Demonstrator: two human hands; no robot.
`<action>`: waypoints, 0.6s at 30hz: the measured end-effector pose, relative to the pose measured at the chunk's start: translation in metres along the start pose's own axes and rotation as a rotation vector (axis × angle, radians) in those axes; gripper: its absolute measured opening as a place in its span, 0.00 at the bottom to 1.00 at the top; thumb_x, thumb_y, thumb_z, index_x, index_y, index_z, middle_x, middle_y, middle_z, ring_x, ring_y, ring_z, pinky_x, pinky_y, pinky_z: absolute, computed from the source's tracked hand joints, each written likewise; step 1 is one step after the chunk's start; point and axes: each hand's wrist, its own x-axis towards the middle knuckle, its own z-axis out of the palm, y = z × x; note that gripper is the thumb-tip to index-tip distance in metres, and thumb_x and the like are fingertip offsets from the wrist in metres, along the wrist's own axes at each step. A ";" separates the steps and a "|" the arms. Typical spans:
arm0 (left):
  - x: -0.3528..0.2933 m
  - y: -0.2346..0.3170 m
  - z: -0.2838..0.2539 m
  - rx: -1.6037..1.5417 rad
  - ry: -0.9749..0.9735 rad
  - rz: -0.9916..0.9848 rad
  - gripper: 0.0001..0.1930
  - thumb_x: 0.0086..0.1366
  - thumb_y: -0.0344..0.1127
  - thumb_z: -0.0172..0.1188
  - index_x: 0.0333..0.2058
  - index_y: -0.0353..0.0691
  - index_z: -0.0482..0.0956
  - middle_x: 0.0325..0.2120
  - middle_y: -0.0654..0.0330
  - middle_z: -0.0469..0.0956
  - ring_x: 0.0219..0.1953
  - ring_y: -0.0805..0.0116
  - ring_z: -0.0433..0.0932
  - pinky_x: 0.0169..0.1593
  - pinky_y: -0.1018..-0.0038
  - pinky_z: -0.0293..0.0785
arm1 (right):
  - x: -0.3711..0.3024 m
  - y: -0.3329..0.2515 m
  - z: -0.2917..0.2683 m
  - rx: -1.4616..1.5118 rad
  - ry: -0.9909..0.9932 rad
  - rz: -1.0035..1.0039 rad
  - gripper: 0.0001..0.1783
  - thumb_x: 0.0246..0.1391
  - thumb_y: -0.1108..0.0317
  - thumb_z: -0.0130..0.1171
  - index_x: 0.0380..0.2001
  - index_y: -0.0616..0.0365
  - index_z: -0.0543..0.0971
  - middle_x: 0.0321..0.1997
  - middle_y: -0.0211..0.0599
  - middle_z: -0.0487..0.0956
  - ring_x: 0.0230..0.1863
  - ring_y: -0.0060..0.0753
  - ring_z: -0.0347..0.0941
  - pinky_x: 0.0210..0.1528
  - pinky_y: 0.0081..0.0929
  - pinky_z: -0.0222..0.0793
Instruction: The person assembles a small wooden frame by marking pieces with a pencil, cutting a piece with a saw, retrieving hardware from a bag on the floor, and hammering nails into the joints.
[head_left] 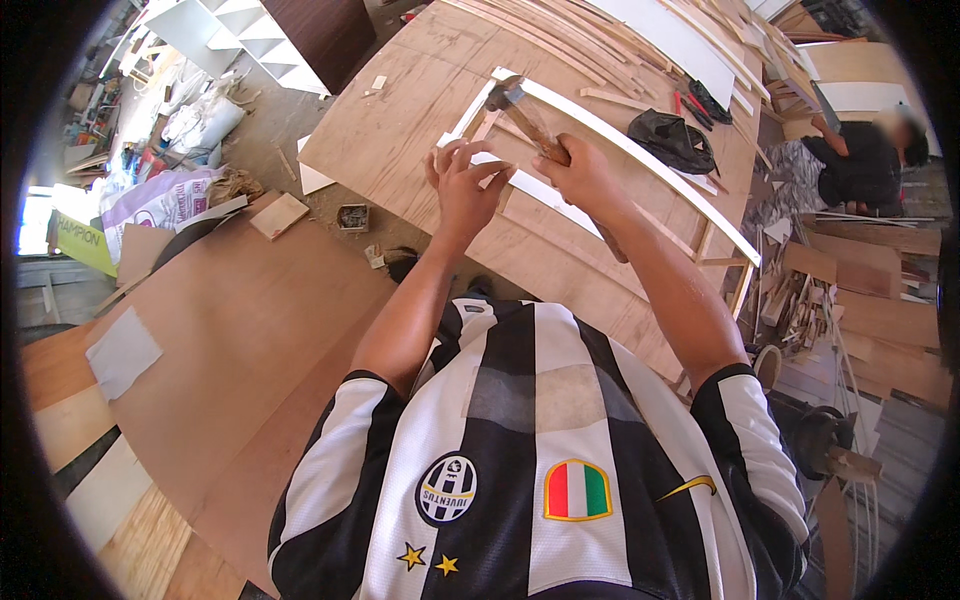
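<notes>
My right hand (585, 180) is wrapped round the wooden handle of a hammer (535, 127), its dark metal head raised at the far end. My left hand (468, 190) is closed in a pinch beside it, thumb and forefinger together; whatever they hold is too small to make out. Below both hands lies a white-edged wooden frame (640, 146), with one long side curved and thin bare wood pieces inside. The frame rests on a plywood-topped table (400, 110). My left fingertips are close to the frame's near white rail (555, 200).
A black plastic bag (670, 140) and red-handled pliers (692, 110) lie beyond the frame, near long wood strips (560, 45). On the floor at left stands a small box (352, 217). Another person (855, 160) is at the far right, near scrap wood. A brown sheet (250, 320) lies left.
</notes>
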 end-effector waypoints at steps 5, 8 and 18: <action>-0.010 -0.010 0.013 0.062 0.074 0.011 0.04 0.55 0.45 0.77 0.30 0.62 0.92 0.57 0.73 0.77 0.73 0.55 0.57 0.73 0.40 0.30 | -0.010 0.020 -0.006 -0.032 0.049 0.031 0.22 0.55 0.54 0.69 0.34 0.68 0.79 0.28 0.54 0.80 0.31 0.48 0.80 0.35 0.44 0.71; -0.012 -0.011 0.018 0.036 0.077 0.012 0.04 0.55 0.45 0.77 0.30 0.62 0.92 0.57 0.72 0.77 0.74 0.53 0.55 0.73 0.40 0.29 | -0.015 0.028 -0.007 -0.004 0.045 0.034 0.22 0.55 0.55 0.70 0.33 0.68 0.80 0.27 0.54 0.80 0.29 0.50 0.79 0.35 0.45 0.71; -0.015 -0.013 0.019 0.066 0.068 0.026 0.06 0.56 0.42 0.77 0.33 0.64 0.92 0.57 0.73 0.78 0.73 0.53 0.57 0.74 0.43 0.33 | -0.062 0.019 -0.006 -0.047 0.067 -0.017 0.22 0.59 0.58 0.67 0.46 0.68 0.77 0.36 0.59 0.82 0.42 0.60 0.81 0.44 0.49 0.72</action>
